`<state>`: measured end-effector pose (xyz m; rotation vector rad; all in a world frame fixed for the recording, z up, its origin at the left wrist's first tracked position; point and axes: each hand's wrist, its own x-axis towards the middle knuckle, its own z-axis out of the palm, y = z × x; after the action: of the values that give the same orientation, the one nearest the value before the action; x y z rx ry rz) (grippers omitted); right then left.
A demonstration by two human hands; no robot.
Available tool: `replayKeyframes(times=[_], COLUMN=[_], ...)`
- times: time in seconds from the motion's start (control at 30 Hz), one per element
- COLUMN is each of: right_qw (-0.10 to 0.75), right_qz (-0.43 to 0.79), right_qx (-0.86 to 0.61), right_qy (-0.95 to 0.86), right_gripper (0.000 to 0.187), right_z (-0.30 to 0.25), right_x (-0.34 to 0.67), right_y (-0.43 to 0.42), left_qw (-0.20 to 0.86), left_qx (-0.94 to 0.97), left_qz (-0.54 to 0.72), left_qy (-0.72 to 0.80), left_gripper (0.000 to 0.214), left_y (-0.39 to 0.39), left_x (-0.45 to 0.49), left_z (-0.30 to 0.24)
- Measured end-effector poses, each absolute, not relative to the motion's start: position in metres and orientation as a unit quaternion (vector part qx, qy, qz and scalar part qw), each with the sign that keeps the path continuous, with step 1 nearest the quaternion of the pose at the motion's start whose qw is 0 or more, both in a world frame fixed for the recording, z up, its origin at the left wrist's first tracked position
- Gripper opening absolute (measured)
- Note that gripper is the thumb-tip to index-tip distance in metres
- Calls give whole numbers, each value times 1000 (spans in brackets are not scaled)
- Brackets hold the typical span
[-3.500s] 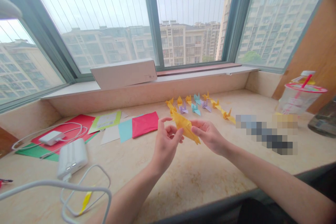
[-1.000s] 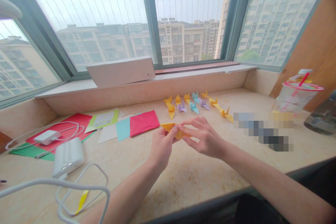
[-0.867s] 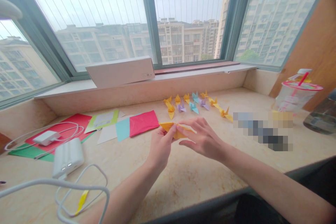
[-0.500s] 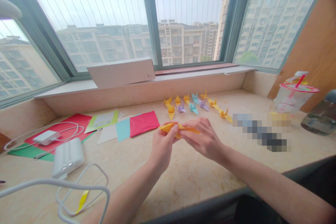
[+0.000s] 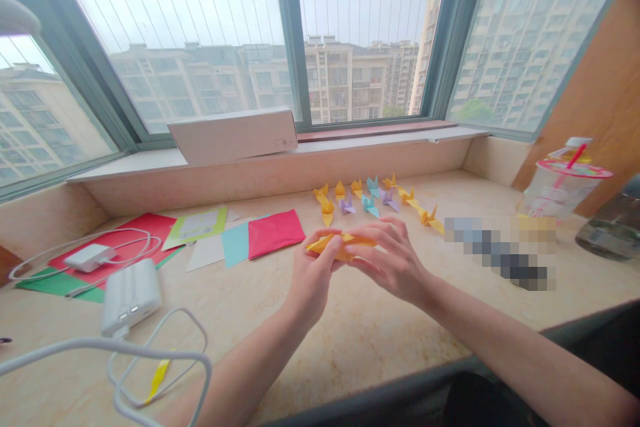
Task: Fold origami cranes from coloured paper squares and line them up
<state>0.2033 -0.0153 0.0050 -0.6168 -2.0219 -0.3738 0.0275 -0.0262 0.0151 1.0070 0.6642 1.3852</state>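
Note:
My left hand [image 5: 311, 277] and my right hand [image 5: 387, 260] meet over the stone counter, both gripping a folded piece of yellow origami paper [image 5: 341, 246]. Its long, narrow shape lies partly hidden under my fingers. Just beyond my hands, several small origami cranes stand in a loose row, among them a yellow crane [image 5: 327, 213], a purple crane [image 5: 345, 199] and a teal crane [image 5: 370, 207]. A red paper sheet [image 5: 276, 234] lies close to my left hand.
Sheets of teal [image 5: 235, 245], white, green and red paper lie left of my hands. Further left are a white power bank [image 5: 131, 297], charger [image 5: 90, 257] and white cable [image 5: 150, 353]. A pink-lidded plastic cup [image 5: 563, 190] stands right, beside a pixelated patch [image 5: 500, 253].
My hands have come closer together, with my right fingers now closed over the yellow paper. The paper sits flatter and more level than before, and the view has shifted slightly.

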Motion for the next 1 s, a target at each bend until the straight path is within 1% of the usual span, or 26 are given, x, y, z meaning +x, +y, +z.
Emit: replayKeyframes(times=[0.13, 0.2, 0.3, 0.4, 0.57, 0.77, 1.0], right_qw=[575, 605, 613, 604, 592, 581, 603], right_qz=[-35, 25, 104, 154, 180, 162, 205], right_qx=[-298, -336, -378, -378, -327, -288, -313], right_qy=[-761, -721, -686, -684, -714, -743, -704], right_gripper=[10, 9, 14, 16, 12, 14, 17], right_z=[3, 1, 0, -1, 1, 1, 0], right_x=[202, 202, 200, 197, 194, 196, 194], right_y=[-11, -8, -7, -8, -14, -17, -16], left_qw=[636, 632, 608, 593, 573, 496, 447], left_qx=[474, 504, 538, 533, 514, 558, 589], left_qz=[557, 537, 523, 532, 558, 586, 598], left_qy=[244, 240, 261, 286, 310, 315, 310], left_gripper=[25, 30, 34, 28, 23, 15, 17], left_y=[-29, -29, -28, -25, -23, -24, -26], left_x=[29, 31, 32, 31, 28, 26, 26], left_z=[16, 16, 14, 10, 8, 16, 16])
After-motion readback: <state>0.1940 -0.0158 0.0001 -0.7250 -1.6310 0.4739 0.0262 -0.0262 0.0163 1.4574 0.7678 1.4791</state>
